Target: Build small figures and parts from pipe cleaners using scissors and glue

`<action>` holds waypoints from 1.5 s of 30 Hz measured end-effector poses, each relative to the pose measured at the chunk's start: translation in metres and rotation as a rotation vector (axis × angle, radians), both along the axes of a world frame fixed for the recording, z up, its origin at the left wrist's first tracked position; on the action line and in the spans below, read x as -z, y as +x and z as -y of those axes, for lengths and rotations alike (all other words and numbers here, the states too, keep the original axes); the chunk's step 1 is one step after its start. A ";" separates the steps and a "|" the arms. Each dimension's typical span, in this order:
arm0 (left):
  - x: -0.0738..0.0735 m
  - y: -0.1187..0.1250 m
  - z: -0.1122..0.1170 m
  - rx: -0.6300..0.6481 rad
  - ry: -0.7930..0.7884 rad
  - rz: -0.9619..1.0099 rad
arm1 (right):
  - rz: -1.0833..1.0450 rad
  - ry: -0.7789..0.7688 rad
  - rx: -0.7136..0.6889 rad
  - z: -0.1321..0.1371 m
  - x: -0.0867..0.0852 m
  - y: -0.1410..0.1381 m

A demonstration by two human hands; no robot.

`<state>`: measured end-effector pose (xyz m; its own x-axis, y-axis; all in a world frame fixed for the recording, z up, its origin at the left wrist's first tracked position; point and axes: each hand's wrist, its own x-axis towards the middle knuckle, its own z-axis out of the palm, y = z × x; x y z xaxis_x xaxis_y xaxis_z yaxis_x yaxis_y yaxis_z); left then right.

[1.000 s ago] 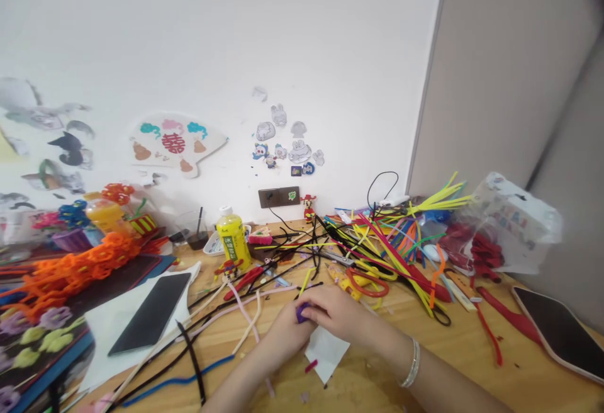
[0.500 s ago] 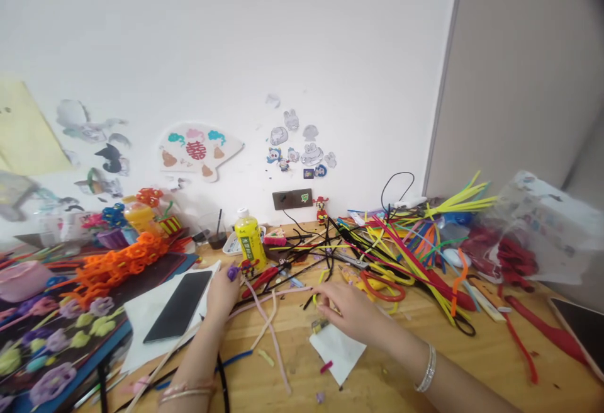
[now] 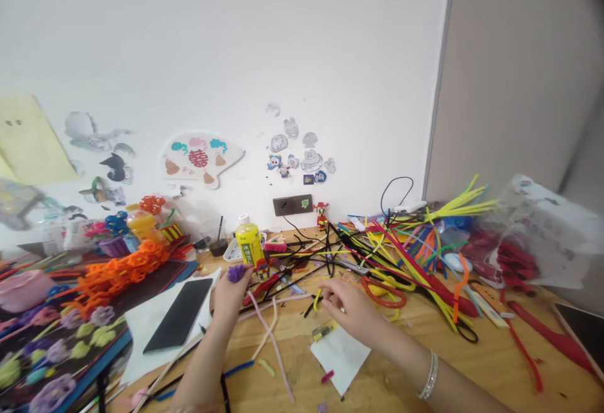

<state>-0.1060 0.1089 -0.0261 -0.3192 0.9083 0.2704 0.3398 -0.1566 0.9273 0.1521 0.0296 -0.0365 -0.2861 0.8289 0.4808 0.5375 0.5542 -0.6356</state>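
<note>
My left hand (image 3: 231,303) is closed around a small purple fuzzy pipe-cleaner piece (image 3: 236,273), which shows above the fingers. A pale pink pipe cleaner (image 3: 271,340) and a cream one lie on the table to its right. My right hand (image 3: 346,306) hovers above the table with its fingers loosely bent and apart, and nothing shows in it. Just left of its fingertips is a short bent yellow pipe cleaner (image 3: 318,301). Below that hand lie a white paper square (image 3: 342,359) and a small yellowish clear piece (image 3: 323,331).
A yellow-labelled bottle (image 3: 250,241) stands behind my left hand. A black phone (image 3: 179,315) rests on white paper at left, beside orange pipe-cleaner work (image 3: 127,267). Orange-handled scissors (image 3: 384,292) and heaped pipe cleaners (image 3: 406,243) are at right, near a plastic bag (image 3: 550,237).
My left hand has turned and shifted slightly right, and more of the purple piece shows. My right hand stays near the same spot. The view has tilted slightly.
</note>
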 end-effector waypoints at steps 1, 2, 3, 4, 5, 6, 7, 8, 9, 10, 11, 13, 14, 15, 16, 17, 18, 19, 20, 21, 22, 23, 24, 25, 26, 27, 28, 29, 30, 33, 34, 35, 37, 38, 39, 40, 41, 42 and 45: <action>-0.002 0.011 0.005 0.071 -0.003 0.058 | -0.087 -0.045 0.021 -0.003 0.002 -0.001; -0.003 0.022 0.011 0.144 -0.013 0.110 | -0.187 -0.101 0.030 -0.007 0.005 -0.001; -0.004 0.035 0.017 0.219 -0.027 0.153 | -0.301 -0.167 0.025 -0.010 0.007 -0.001; -0.004 0.047 0.024 0.287 -0.047 0.189 | -0.410 -0.249 -0.006 -0.013 0.010 -0.002; -0.004 0.058 0.031 0.341 -0.070 0.219 | -0.512 -0.344 -0.060 -0.015 0.012 -0.002; -0.003 0.068 0.037 0.387 -0.094 0.243 | -0.596 -0.440 -0.130 -0.017 0.014 -0.001; -0.002 0.077 0.043 0.423 -0.115 0.263 | -0.660 -0.529 -0.203 -0.017 0.015 -0.001; -0.001 0.084 0.048 0.453 -0.134 0.282 | -0.703 -0.597 -0.266 -0.017 0.015 -0.001; 0.000 0.089 0.052 0.468 -0.150 0.298 | -0.726 -0.640 -0.311 -0.016 0.014 0.000; 0.001 0.093 0.055 0.474 -0.160 0.312 | -0.734 -0.660 -0.335 -0.015 0.013 0.000; 0.002 0.095 0.057 0.472 -0.168 0.322 | -0.734 -0.664 -0.341 -0.014 0.012 0.001; 0.004 0.096 0.056 0.452 -0.181 0.330 | -0.731 -0.664 -0.320 -0.013 0.008 0.002; 0.005 0.097 0.056 0.441 -0.190 0.327 | -0.739 -0.662 -0.302 -0.013 0.006 0.003; 0.007 0.097 0.055 0.435 -0.202 0.320 | -0.758 -0.655 -0.280 -0.013 0.004 0.005; 0.008 0.098 0.054 0.434 -0.219 0.308 | -0.789 -0.642 -0.252 -0.014 0.003 0.006; 0.010 0.099 0.055 0.439 -0.241 0.292 | -0.827 -0.620 -0.221 -0.015 0.001 0.007; 0.012 0.102 0.056 0.450 -0.266 0.275 | -0.869 -0.589 -0.194 -0.015 0.000 0.008; 0.013 0.105 0.059 0.463 -0.291 0.257 | -0.908 -0.554 -0.176 -0.015 -0.001 0.008; 0.014 0.109 0.062 0.478 -0.314 0.241 | -0.939 -0.522 -0.169 -0.014 -0.001 0.008; 0.016 0.113 0.066 0.493 -0.328 0.227 | -0.957 -0.501 -0.172 -0.013 -0.002 0.007; 0.016 0.117 0.071 0.507 -0.336 0.219 | -0.961 -0.488 -0.180 -0.012 -0.002 0.006; 0.017 0.120 0.075 0.521 -0.347 0.214 | -0.946 -0.483 -0.191 -0.010 -0.001 0.005; 0.017 0.123 0.079 0.533 -0.361 0.213 | -0.919 -0.487 -0.196 -0.009 -0.001 0.003; 0.017 0.125 0.082 0.544 -0.377 0.215 | -0.887 -0.496 -0.202 -0.007 0.000 0.002; 0.017 0.127 0.085 0.554 -0.397 0.221 | -0.855 -0.506 -0.210 -0.006 0.000 0.001; 0.017 0.128 0.087 0.563 -0.418 0.227 | -0.830 -0.513 -0.224 -0.005 0.001 0.000; 0.017 0.129 0.088 0.571 -0.440 0.235 | -0.817 -0.518 -0.241 -0.005 0.002 0.000; 0.018 0.129 0.088 0.579 -0.462 0.242 | -0.815 -0.518 -0.259 -0.005 0.002 -0.001; 0.018 0.129 0.088 0.587 -0.483 0.250 | -0.818 -0.514 -0.277 -0.005 0.003 0.000; 0.019 0.128 0.087 0.620 -0.531 0.294 | -0.814 -0.493 -0.318 -0.007 0.005 0.000; 0.020 0.127 0.087 0.637 -0.542 0.316 | -0.810 -0.490 -0.325 -0.007 0.006 0.000; 0.020 0.127 0.087 0.658 -0.550 0.341 | -0.808 -0.489 -0.328 -0.008 0.007 0.000; 0.020 0.126 0.087 0.707 -0.560 0.396 | -0.812 -0.496 -0.329 -0.008 0.010 -0.001; 0.021 0.126 0.087 0.732 -0.562 0.423 | -0.817 -0.502 -0.327 -0.008 0.011 -0.002; 0.021 0.125 0.088 0.756 -0.562 0.450 | -0.823 -0.511 -0.325 -0.008 0.012 -0.003; 0.021 0.125 0.088 0.776 -0.561 0.475 | -0.826 -0.523 -0.321 -0.008 0.013 -0.003; 0.022 0.126 0.088 0.794 -0.561 0.499 | -0.827 -0.537 -0.316 -0.008 0.013 -0.003; 0.023 0.126 0.088 0.810 -0.563 0.520 | -0.826 -0.552 -0.312 -0.008 0.013 -0.004; 0.024 0.126 0.087 0.847 -0.587 0.568 | -0.820 -0.588 -0.322 -0.007 0.012 -0.004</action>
<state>0.0203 0.0215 -0.0505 0.5064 0.8264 -0.2462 -0.1532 0.3673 0.9174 0.1486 0.0364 -0.0485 -0.3034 0.9368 0.1742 -0.2955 0.0813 -0.9519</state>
